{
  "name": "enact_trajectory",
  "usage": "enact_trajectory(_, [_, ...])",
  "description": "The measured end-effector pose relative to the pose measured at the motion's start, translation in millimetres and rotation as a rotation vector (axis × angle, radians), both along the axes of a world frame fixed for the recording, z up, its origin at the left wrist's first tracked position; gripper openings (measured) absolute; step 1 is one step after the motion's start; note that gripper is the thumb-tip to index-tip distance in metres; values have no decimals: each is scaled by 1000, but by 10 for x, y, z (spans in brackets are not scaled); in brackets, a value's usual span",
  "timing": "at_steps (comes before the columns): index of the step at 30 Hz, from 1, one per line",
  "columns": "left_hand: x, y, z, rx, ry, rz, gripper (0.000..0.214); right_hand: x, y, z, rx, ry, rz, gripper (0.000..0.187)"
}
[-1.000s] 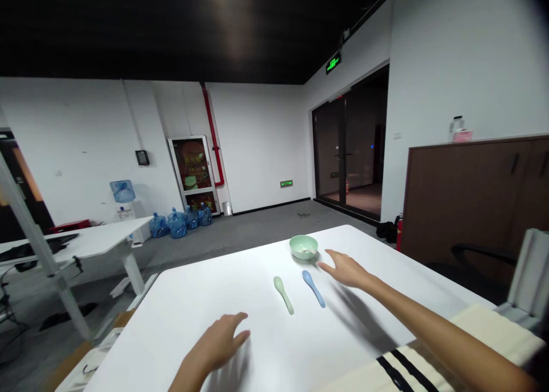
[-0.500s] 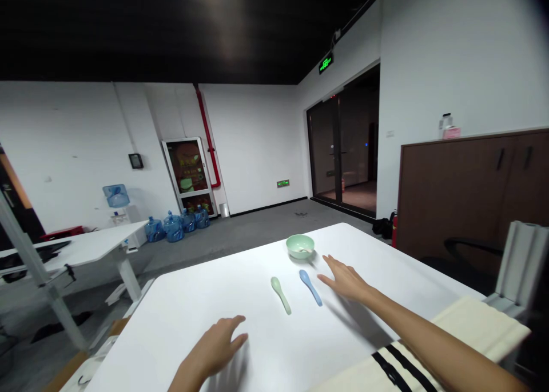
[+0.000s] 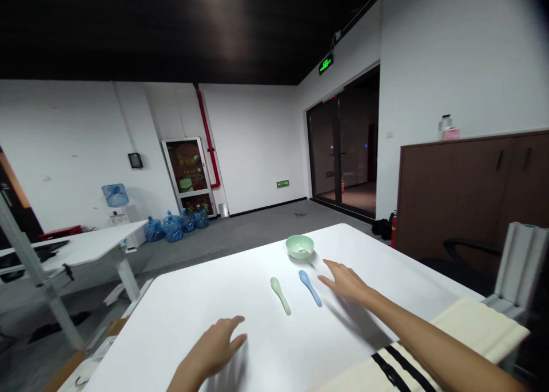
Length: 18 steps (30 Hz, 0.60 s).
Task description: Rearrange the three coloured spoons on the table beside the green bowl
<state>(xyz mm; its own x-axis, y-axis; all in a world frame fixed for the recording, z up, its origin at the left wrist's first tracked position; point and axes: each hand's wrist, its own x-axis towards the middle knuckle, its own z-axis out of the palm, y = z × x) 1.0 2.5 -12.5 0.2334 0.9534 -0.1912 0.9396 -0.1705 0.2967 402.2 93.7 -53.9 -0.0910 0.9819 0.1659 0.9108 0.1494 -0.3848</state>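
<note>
On a white table point(image 3: 180, 329) lie a pale green plastic spoon point(image 3: 280, 295) and a blue plastic spoon point(image 3: 309, 287), side by side and apart. Behind them stands a pale green bowl point(image 3: 299, 247) with a small white spoon or utensil resting inside. My right hand point(image 3: 345, 283) hovers or rests with fingers spread, just right of the blue spoon, holding nothing. My left hand point(image 3: 212, 343) lies near the table's front, below and left of the green spoon, also empty with fingers apart.
A folded cream cloth with black stripes point(image 3: 476, 329) lies at the table's right front. A dark brown cabinet point(image 3: 454, 203) stands to the right, with a chair and metal frame near it. Another white desk point(image 3: 81, 249) and blue water bottles point(image 3: 172, 228) stand further back.
The view has tilted slightly and shifted. Both hands stay in nearly the same places, and the spoons and bowl have not moved.
</note>
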Motion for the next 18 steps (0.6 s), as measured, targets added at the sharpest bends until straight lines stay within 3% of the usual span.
enact_trajectory(9, [-3,11,-14,12,-18,-5,59,-1,30,114,15,34,-24,61])
enact_trajectory(18, [-5,5,-3,2,6,-1,58,-31,552,363,10,-44,-40,41])
